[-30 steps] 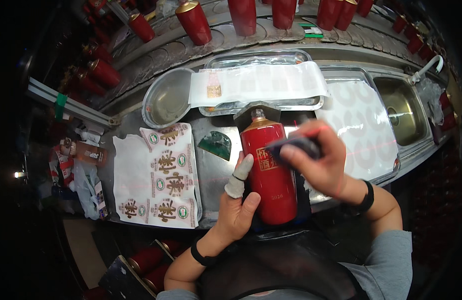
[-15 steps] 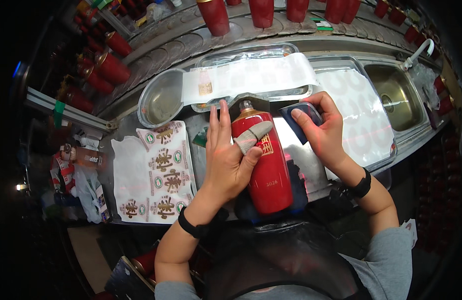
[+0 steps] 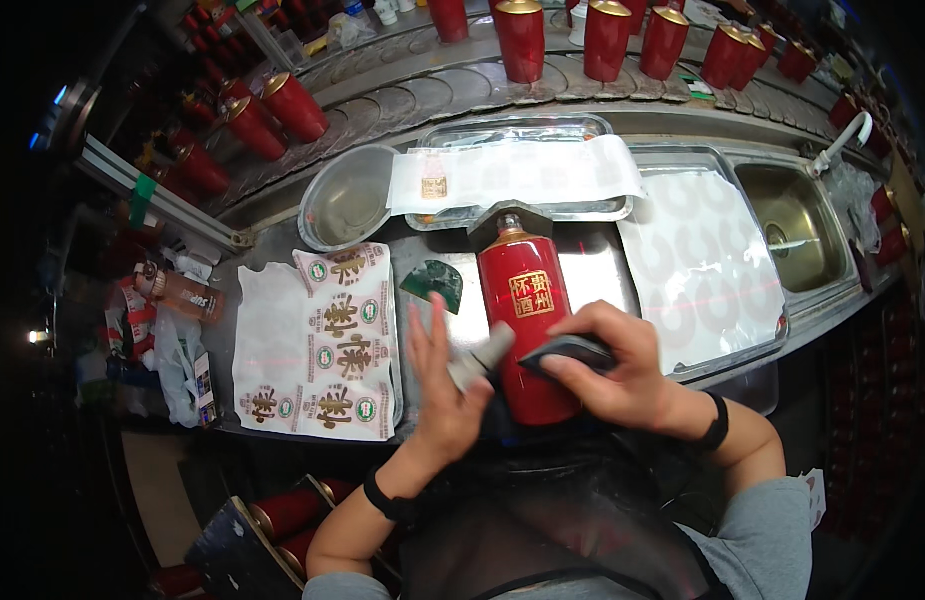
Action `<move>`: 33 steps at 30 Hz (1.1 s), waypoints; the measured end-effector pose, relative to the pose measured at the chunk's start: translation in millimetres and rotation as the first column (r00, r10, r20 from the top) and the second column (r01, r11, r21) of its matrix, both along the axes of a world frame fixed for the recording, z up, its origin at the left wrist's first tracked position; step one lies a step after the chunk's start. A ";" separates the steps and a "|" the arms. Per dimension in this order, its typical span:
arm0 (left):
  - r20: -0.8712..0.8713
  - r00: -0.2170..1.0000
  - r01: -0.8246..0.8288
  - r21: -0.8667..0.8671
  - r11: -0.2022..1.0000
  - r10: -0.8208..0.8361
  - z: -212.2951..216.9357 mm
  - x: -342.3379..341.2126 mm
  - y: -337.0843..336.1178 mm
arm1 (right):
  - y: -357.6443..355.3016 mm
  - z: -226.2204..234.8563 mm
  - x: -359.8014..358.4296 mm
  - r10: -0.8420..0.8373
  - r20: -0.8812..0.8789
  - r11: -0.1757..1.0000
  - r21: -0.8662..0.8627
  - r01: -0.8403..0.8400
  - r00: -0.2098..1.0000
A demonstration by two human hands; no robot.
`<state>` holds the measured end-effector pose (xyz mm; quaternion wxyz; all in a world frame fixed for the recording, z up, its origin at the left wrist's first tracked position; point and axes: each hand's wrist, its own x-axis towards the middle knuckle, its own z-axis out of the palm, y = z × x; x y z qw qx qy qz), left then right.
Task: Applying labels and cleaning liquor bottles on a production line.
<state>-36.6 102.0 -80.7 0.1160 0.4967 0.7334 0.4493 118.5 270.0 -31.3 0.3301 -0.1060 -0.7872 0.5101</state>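
A red bottle (image 3: 521, 328) with a gold neck lies on its back in front of me, neck pointing away. Its upper body bears a square gold label (image 3: 532, 294). My right hand (image 3: 628, 375) grips a thin dark scraper (image 3: 586, 349) between thumb and fingers, its edge at the bottle's right front, below the label. To the left of the bottle is my left hand (image 3: 448, 405), fingers spread and slightly blurred, holding nothing. A grey fabric finger cover (image 3: 483, 358) is on one of its fingers. The bottle's neck sits by a dark angled holder (image 3: 541, 211).
At the left lies a printed sticker sheet (image 3: 318, 345), with a green flat piece (image 3: 435, 285) beside it. Behind stand a round bowl (image 3: 348, 195) and a tray under a white label strip (image 3: 523, 175). A sheet-covered tray (image 3: 698, 265) and a sink (image 3: 791, 215) are right. Red bottles stand on a conveyor (image 3: 423, 90).
My right hand has brought the scraper down and left onto the bottle. My left hand has moved off the label toward the lower left, uncovering it. Bottles on the conveyor have shifted.
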 end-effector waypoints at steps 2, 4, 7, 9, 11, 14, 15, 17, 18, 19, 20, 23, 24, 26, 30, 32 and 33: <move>0.003 1.000 -0.014 -0.034 0.999 0.014 -4.6 -13.4 5.3 | 7.7 -0.1 -25.8 -0.019 -0.008 0.991 0.132 0.020 1.000; -0.004 0.999 -0.049 -0.054 0.997 0.049 -2.9 -21.1 8.1 | 31.4 -4.8 -48.9 -0.160 0.003 0.973 0.168 0.158 0.987; 0.093 0.995 -0.032 0.038 0.999 0.029 6.0 -24.6 7.6 | 61.3 -17.5 -56.8 -0.448 -0.119 0.889 0.052 0.456 0.886; 0.093 0.994 -0.069 0.057 0.996 0.064 12.1 -25.7 9.2 | 57.6 -27.0 -40.8 -0.359 -0.072 0.926 0.095 0.365 0.930; 0.106 0.990 -0.098 0.088 0.991 0.089 18.7 -25.6 12.5 | 40.4 -33.3 -20.4 -0.154 -0.160 0.909 0.363 0.203 0.975; 0.169 0.984 -0.085 0.222 0.971 0.048 30.9 -30.8 30.6 | 13.5 -27.5 19.9 0.005 -0.116 0.824 0.563 0.061 0.993; 0.168 0.984 -0.106 0.251 0.962 0.064 37.6 -33.8 35.9 | 8.4 -24.4 31.3 0.091 -0.107 0.868 0.496 -0.026 0.990; 0.420 0.907 -0.053 0.043 0.998 0.030 51.4 -37.9 42.8 | 4.2 -19.3 49.8 0.158 -0.044 0.932 0.335 -0.135 0.986; 0.298 0.954 -0.039 0.181 0.983 -0.017 52.8 -39.4 56.2 | 5.3 -20.5 52.8 0.049 0.054 0.988 0.142 -0.056 0.997; 0.230 0.973 -0.058 0.243 0.968 0.000 51.8 -40.7 70.4 | 7.6 -19.1 60.1 -0.038 0.083 0.999 -0.013 0.040 0.996; 0.114 0.993 -0.026 0.279 0.960 -0.006 50.8 -46.9 84.5 | 14.2 -21.7 61.0 -0.127 0.164 0.933 -0.316 0.174 0.978; 0.044 0.999 -0.007 -0.028 1.000 0.008 38.3 -58.2 101.4 | 24.9 -26.5 68.8 -0.181 0.114 0.764 -0.609 0.213 0.977; 0.075 0.997 0.013 -0.065 0.998 -0.008 33.4 -57.0 104.1 | 21.6 -26.8 71.9 -0.119 0.208 0.840 -0.500 0.210 0.971; 0.109 0.994 -0.009 -0.178 0.984 0.029 29.1 -57.0 107.1 | 9.9 -29.5 68.9 -0.067 0.391 0.957 -0.236 0.170 0.918; 0.269 0.961 -0.005 -0.217 0.976 0.064 30.6 -57.3 130.8 | -28.7 -38.1 40.4 -0.080 0.269 0.915 0.401 -0.036 0.960; 0.303 0.944 -0.049 -0.274 0.960 0.134 27.1 -53.6 140.8 | -41.7 -42.6 29.7 -0.056 0.201 0.985 0.170 0.021 0.978; 0.276 0.949 -0.074 -0.273 0.959 0.152 25.8 -52.0 142.6 | -44.9 -42.0 28.3 -0.065 0.189 0.993 0.105 0.046 0.980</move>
